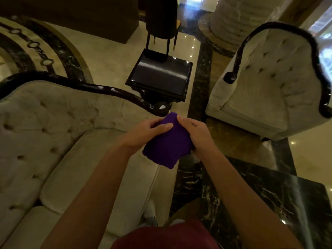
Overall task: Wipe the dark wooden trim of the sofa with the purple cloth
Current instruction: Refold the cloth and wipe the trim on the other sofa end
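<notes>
Head view: I see both hands raised in front of me at centre frame, holding the purple cloth [168, 142] between them. My left hand [145, 134] is closed on the cloth's left side, thumb lying across its upper face, fingers curled behind. My right hand [195, 133] is closed on the right side, fingertips pinching the top edge. The cloth is bunched into a compact fold; its lower end hangs free below both hands, above the near edge of the sofa seat.

The sofa [53, 141] fills the left of the frame, tufted and pale. Its dark wooden trim [100, 88] runs along the top of the backrest and curves down to a scrolled end just beyond the cloth. Cloth and trim are near each other; I cannot tell whether they touch.

A glossy black side surface [159, 74] stands far of the scroll. A matching armchair [269, 97] sits at right. The marble floor [107, 51] lies beneath.
</notes>
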